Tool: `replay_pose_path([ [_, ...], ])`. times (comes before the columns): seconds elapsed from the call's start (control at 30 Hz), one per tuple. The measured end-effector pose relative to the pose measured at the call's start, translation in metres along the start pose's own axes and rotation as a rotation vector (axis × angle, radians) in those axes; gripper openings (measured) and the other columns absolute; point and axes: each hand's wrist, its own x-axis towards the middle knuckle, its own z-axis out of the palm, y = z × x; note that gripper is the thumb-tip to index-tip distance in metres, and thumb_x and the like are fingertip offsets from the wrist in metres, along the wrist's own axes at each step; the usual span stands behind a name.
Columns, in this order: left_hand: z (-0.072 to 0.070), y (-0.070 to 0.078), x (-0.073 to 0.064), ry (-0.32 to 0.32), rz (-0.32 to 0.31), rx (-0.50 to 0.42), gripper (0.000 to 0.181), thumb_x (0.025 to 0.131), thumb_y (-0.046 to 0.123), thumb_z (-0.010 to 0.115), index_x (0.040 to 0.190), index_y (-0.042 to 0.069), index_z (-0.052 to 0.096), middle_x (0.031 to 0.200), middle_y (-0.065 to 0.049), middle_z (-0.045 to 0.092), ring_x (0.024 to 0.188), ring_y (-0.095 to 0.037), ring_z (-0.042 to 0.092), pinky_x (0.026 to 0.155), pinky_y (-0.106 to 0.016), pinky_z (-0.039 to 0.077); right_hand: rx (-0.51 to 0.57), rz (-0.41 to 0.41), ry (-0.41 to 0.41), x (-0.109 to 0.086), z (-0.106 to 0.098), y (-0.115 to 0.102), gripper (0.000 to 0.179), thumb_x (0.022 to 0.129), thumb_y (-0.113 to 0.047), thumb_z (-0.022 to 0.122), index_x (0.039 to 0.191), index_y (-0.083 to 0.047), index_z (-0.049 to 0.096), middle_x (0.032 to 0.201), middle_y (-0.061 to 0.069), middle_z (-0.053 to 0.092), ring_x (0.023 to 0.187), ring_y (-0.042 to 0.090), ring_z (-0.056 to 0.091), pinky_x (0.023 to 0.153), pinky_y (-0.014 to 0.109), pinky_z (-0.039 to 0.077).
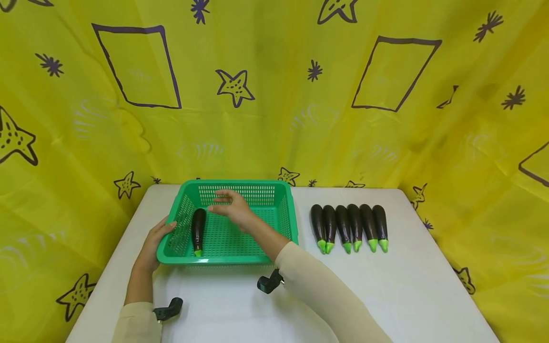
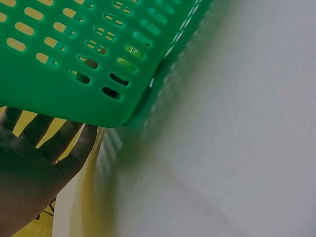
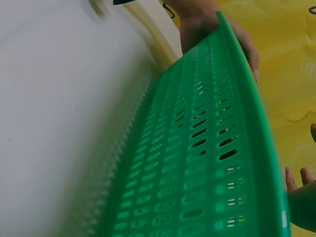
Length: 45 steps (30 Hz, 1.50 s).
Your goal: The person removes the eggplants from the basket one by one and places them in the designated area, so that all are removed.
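A green plastic basket (image 1: 227,261) with slotted walls stands on the white table. My left hand (image 1: 155,240) grips its left rim, thumb over the edge and fingers along the outside; in the left wrist view the fingers (image 2: 74,148) show under the rim. One dark eggplant (image 1: 198,231) with a green stem end lies inside, along the left wall. My right hand (image 1: 233,209) is over the basket, just right of the eggplant's far end, fingers spread and bent a little, holding nothing. In the right wrist view, part of that hand (image 3: 302,200) shows beyond the rim.
Several more eggplants (image 1: 353,226) lie side by side in a row on the table (image 1: 411,290), right of the basket, stems toward me. A yellow curtain (image 1: 274,133) with dark drawings hangs round the back and sides. Each wrist wears a small black camera (image 1: 169,309).
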Motion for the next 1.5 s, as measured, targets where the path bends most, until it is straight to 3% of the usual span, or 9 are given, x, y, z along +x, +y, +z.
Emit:
replay_pose_path([
  [0.1, 0.000, -0.001, 0.001, -0.004, -0.002, 0.003, 0.064, 0.114, 0.030, 0.038, 0.169, 0.008, 0.015, 0.166, -0.023, 0.025, 0.117, -0.008, 0.051, 0.089, -0.024, 0.052, 0.029, 0.011, 0.005, 0.005, 0.000, 0.001, 0.059, 0.096, 0.000, 0.075, 0.149, 0.005, 0.050, 0.145, 0.026, 0.055, 0.127, 0.033, 0.060, 0.101, 0.041, 0.053],
  [0.53, 0.000, -0.001, 0.000, 0.006, 0.001, 0.005, 0.064, 0.113, 0.029, 0.039, 0.169, 0.008, 0.017, 0.164, -0.023, 0.026, 0.113, -0.007, 0.054, 0.087, -0.026, 0.053, 0.055, 0.086, -0.016, 0.017, -0.001, 0.021, 0.058, 0.095, 0.006, 0.073, 0.147, 0.011, 0.048, 0.146, 0.033, 0.050, 0.126, 0.041, 0.060, 0.107, 0.051, 0.047],
  [1.2, 0.003, 0.000, 0.001, 0.017, 0.014, 0.006, 0.062, 0.114, 0.030, 0.039, 0.168, 0.007, 0.020, 0.161, -0.026, 0.030, 0.109, -0.008, 0.059, 0.085, -0.029, 0.056, 0.078, 0.140, -0.126, 0.028, 0.010, 0.029, 0.061, 0.099, 0.000, 0.070, 0.154, 0.006, 0.044, 0.153, 0.031, 0.046, 0.129, 0.039, 0.060, 0.109, 0.047, 0.046],
  [1.5, 0.002, -0.002, -0.001, 0.014, 0.010, 0.013, 0.064, 0.114, 0.030, 0.040, 0.168, 0.006, 0.018, 0.163, -0.026, 0.028, 0.110, -0.008, 0.059, 0.086, -0.029, 0.055, -0.059, 0.163, -0.177, 0.028, 0.016, 0.041, 0.067, 0.097, -0.005, 0.076, 0.156, 0.002, 0.045, 0.154, 0.021, 0.047, 0.136, 0.033, 0.053, 0.105, 0.041, 0.050],
])
